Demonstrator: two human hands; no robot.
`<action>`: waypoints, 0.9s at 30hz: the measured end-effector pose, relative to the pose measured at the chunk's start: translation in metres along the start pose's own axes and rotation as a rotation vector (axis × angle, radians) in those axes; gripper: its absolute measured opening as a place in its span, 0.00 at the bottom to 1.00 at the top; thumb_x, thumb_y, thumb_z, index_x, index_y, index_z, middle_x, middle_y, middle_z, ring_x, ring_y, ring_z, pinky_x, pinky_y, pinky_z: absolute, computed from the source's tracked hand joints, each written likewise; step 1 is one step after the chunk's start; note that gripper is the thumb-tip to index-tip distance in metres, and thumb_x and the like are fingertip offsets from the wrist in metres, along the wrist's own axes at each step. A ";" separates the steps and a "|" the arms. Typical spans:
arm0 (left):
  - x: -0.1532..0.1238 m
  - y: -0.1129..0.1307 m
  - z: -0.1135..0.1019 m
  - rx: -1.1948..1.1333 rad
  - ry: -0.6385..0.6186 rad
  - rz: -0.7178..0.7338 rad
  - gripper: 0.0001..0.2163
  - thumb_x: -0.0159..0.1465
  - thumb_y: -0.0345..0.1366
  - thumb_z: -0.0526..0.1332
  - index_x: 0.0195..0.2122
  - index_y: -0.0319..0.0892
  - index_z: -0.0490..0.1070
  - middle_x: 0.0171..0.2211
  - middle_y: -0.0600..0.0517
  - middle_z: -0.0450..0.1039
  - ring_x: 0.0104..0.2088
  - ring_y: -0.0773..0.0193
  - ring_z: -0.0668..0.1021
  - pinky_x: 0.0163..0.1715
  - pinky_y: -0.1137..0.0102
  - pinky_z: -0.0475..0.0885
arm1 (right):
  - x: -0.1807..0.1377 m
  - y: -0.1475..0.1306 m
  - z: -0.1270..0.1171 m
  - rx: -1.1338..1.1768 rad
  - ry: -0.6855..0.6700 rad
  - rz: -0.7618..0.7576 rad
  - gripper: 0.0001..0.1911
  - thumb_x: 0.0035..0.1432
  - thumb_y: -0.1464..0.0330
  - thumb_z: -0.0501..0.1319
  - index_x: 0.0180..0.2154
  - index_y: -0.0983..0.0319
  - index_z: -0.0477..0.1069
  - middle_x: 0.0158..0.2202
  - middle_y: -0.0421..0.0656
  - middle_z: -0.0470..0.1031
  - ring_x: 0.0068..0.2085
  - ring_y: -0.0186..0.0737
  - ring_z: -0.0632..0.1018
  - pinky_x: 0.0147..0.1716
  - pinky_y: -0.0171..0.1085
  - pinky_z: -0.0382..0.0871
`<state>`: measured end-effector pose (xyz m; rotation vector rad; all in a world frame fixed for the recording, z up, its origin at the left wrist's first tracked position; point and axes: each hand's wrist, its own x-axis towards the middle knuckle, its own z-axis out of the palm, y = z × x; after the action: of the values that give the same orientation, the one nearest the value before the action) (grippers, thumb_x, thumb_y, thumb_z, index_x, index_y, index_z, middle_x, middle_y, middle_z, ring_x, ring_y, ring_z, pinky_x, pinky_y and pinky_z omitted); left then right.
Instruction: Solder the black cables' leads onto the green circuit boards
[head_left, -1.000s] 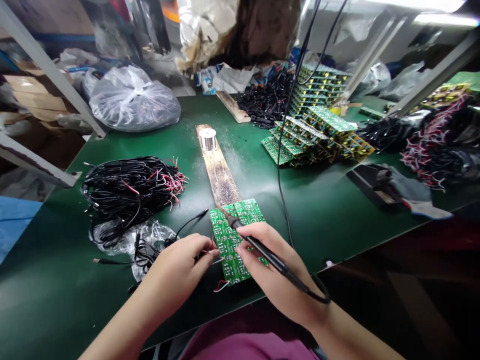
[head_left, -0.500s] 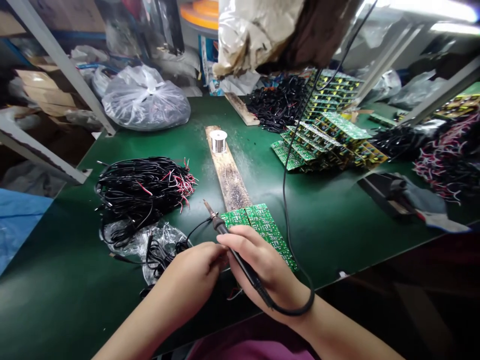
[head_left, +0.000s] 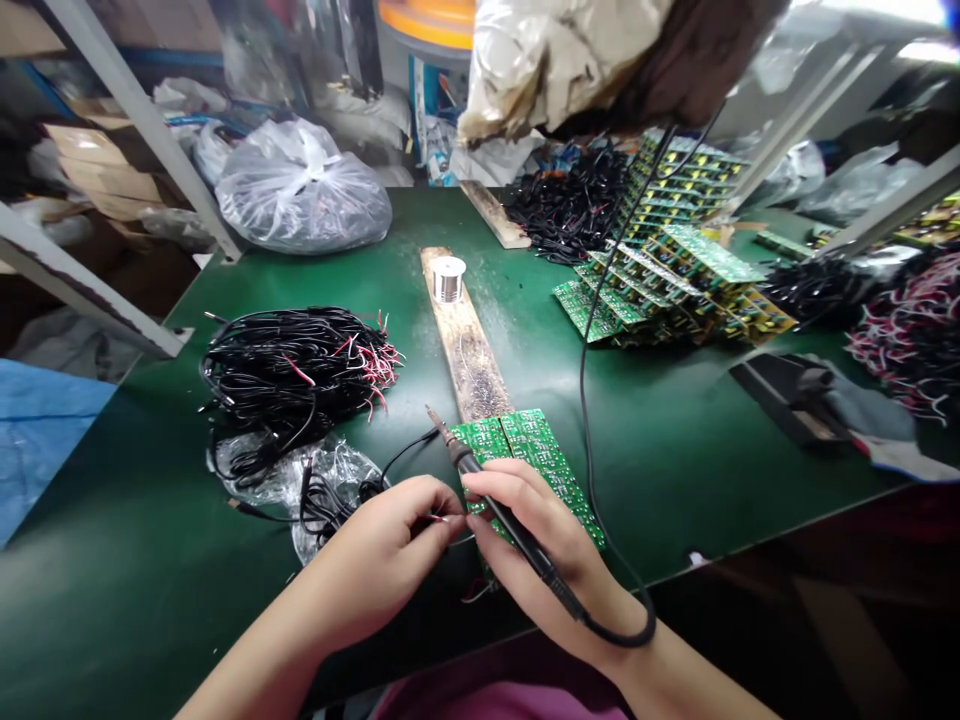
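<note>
My right hand [head_left: 534,563] grips a black soldering iron [head_left: 495,503] like a pen, its bare tip held just above the far edge of a green circuit board panel [head_left: 534,455]. The panel lies flat on the green bench mat [head_left: 135,470], partly hidden by my right hand. My left hand [head_left: 390,548] pinches a thin red-and-white wire [head_left: 441,518] close to my right fingers. Just left of it lie loose black cables on crumpled clear plastic [head_left: 334,490].
A scorched wooden strip [head_left: 466,355] carries a solder spool [head_left: 448,280]. A large black wire bundle [head_left: 296,378] lies to the left. Stacked circuit boards [head_left: 675,285] and more wire bundles fill the far right. A black iron stand [head_left: 784,395] sits near the bench's right edge.
Over the last second, the iron tip has lifted off the panel, and the panel has swung to lie toward the lower right. My left hand now holds the wire near the panel, and the view has drifted.
</note>
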<state>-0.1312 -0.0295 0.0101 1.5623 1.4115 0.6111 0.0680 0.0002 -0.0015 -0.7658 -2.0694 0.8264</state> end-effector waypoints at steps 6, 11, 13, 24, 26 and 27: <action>-0.001 0.000 0.000 -0.022 -0.006 0.011 0.06 0.70 0.35 0.56 0.36 0.46 0.71 0.34 0.57 0.75 0.35 0.65 0.74 0.36 0.71 0.68 | -0.002 0.002 -0.001 -0.023 0.050 0.001 0.26 0.63 0.82 0.59 0.58 0.54 0.65 0.53 0.46 0.71 0.56 0.42 0.75 0.59 0.45 0.71; -0.002 -0.001 0.000 0.007 -0.014 0.012 0.07 0.71 0.37 0.56 0.36 0.46 0.71 0.34 0.56 0.75 0.35 0.64 0.75 0.36 0.70 0.68 | -0.004 0.003 -0.001 -0.036 0.049 -0.029 0.26 0.63 0.82 0.59 0.58 0.54 0.65 0.53 0.45 0.71 0.56 0.40 0.75 0.60 0.43 0.72; -0.002 -0.002 0.002 0.015 -0.008 0.012 0.08 0.71 0.37 0.55 0.36 0.46 0.71 0.33 0.56 0.75 0.35 0.64 0.75 0.35 0.70 0.68 | -0.005 0.005 0.002 -0.041 0.055 -0.035 0.26 0.63 0.82 0.59 0.58 0.54 0.66 0.53 0.45 0.71 0.55 0.40 0.76 0.59 0.42 0.72; 0.015 -0.003 0.020 0.422 0.151 -0.030 0.08 0.72 0.36 0.52 0.40 0.47 0.70 0.37 0.53 0.77 0.36 0.59 0.78 0.35 0.67 0.65 | -0.015 -0.004 -0.015 -0.129 0.162 0.096 0.21 0.65 0.79 0.59 0.56 0.56 0.68 0.52 0.47 0.73 0.54 0.43 0.76 0.58 0.45 0.72; 0.018 -0.003 0.022 0.488 0.145 -0.041 0.08 0.72 0.36 0.53 0.39 0.47 0.71 0.37 0.52 0.77 0.37 0.59 0.79 0.34 0.67 0.65 | -0.023 -0.007 -0.032 -0.170 0.198 0.194 0.16 0.65 0.75 0.62 0.53 0.55 0.71 0.51 0.45 0.74 0.53 0.43 0.77 0.56 0.44 0.73; 0.019 -0.003 0.023 0.508 0.146 -0.051 0.08 0.71 0.36 0.53 0.39 0.47 0.71 0.37 0.52 0.77 0.37 0.59 0.79 0.34 0.67 0.65 | -0.028 -0.008 -0.040 -0.172 0.228 0.253 0.13 0.66 0.72 0.62 0.51 0.54 0.72 0.49 0.43 0.76 0.50 0.42 0.79 0.54 0.42 0.75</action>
<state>-0.1090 -0.0182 -0.0077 1.8935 1.8099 0.3532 0.1132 -0.0138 0.0123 -1.1783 -1.8793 0.6648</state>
